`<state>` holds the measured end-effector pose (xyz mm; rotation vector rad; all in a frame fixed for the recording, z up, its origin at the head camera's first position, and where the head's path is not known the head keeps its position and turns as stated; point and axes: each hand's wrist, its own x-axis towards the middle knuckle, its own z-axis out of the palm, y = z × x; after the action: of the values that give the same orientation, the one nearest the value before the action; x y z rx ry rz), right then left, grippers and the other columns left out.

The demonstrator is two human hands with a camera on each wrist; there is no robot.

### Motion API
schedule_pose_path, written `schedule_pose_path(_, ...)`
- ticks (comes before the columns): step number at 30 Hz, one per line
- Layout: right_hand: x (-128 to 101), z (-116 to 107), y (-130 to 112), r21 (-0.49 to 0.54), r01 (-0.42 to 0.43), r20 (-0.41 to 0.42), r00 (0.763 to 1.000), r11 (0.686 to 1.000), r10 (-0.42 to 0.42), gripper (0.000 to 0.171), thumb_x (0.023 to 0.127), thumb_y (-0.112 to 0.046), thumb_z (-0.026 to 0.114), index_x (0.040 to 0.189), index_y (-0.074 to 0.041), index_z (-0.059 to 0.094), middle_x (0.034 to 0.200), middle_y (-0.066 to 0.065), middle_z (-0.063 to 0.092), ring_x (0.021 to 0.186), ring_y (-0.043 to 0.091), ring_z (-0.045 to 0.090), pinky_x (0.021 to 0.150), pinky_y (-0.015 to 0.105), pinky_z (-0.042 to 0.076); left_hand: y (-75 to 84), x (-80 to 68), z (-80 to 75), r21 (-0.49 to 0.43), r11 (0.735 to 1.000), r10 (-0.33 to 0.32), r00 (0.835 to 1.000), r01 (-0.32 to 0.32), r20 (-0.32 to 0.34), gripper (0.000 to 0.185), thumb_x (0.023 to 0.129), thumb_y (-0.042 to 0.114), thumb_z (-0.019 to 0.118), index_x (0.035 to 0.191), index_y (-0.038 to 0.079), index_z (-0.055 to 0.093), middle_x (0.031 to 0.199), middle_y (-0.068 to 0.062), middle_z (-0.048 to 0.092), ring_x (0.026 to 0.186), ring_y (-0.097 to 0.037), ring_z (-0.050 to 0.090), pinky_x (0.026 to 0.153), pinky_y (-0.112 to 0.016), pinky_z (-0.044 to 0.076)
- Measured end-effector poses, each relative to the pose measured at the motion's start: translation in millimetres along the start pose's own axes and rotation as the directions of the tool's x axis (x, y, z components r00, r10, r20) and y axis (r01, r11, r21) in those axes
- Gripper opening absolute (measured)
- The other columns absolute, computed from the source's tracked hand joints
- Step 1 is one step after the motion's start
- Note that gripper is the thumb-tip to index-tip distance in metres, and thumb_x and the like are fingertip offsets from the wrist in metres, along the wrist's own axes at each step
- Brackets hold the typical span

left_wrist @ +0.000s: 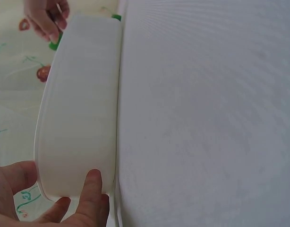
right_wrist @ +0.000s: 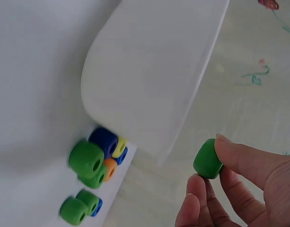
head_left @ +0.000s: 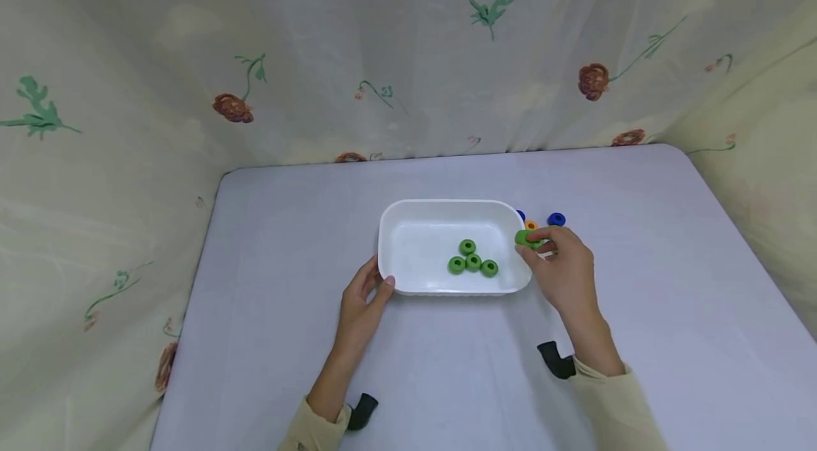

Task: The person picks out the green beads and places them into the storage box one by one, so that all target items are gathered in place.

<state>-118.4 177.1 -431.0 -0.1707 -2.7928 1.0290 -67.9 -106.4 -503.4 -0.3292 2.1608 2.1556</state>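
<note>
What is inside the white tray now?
Four green beads lie inside the white tray. The right hand covers part of the tray's right rim.

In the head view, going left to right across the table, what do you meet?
Left hand touching the tray's corner → white tray → four green beads lying in it → green bead pinched by the right hand → blue bead on the table.
</note>
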Motion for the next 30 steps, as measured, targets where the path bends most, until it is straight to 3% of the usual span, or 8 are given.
schedule_pose_path(12, -7.8, 35.5, -14.7, 0.008, 0.126, 0.098, 0.987, 0.992, -0.126, 0.020, 0.086, -0.011, 0.079, 0.101, -0.002, 0.071, 0.103, 0.016, 0.072, 0.093, 0.032, 0.067, 0.079, 0.043, 0.057, 0.0, 0.9, -0.6, -0.009, 1.000, -0.008, 1.000, 0.008, 0.006, 0.057, 0.100, 0.019, 0.063, 0.152, 0.011, 0.041, 0.153, -0.012, 0.048, 0.142, -0.027, 0.048, 0.105, -0.023, 0.053)
schedule_pose_path(21, -11.9, 53.8, -25.0, 0.035, 0.142, 0.162, 0.976, 0.989, -0.146, 0.018, 0.085, -0.012, 0.080, 0.098, -0.005, 0.071, 0.101, 0.012, 0.070, 0.093, 0.030, 0.064, 0.074, 0.032, 0.051, -1.1, 0.1, -0.3, -0.004, 1.000, -0.002, 1.000, 0.002, 0.007, 0.058, 0.100, 0.020, 0.063, 0.152, 0.011, 0.041, 0.153, -0.013, 0.048, 0.142, -0.028, 0.048, 0.105, -0.023, 0.053)
schedule_pose_path(30, -14.1, 71.4, -33.2, 0.046, 0.183, 0.227, 0.956, 0.982, -0.188, 0.015, 0.082, -0.008, 0.081, 0.092, -0.005, 0.071, 0.099, 0.011, 0.070, 0.090, 0.026, 0.063, 0.079, 0.035, 0.053, -1.3, 0.0, -0.1, 0.004, 1.000, -0.002, 1.000, 0.002, 0.000, 0.058, 0.099, 0.020, 0.063, 0.152, 0.012, 0.042, 0.153, -0.013, 0.049, 0.141, -0.028, 0.049, 0.106, -0.025, 0.053)
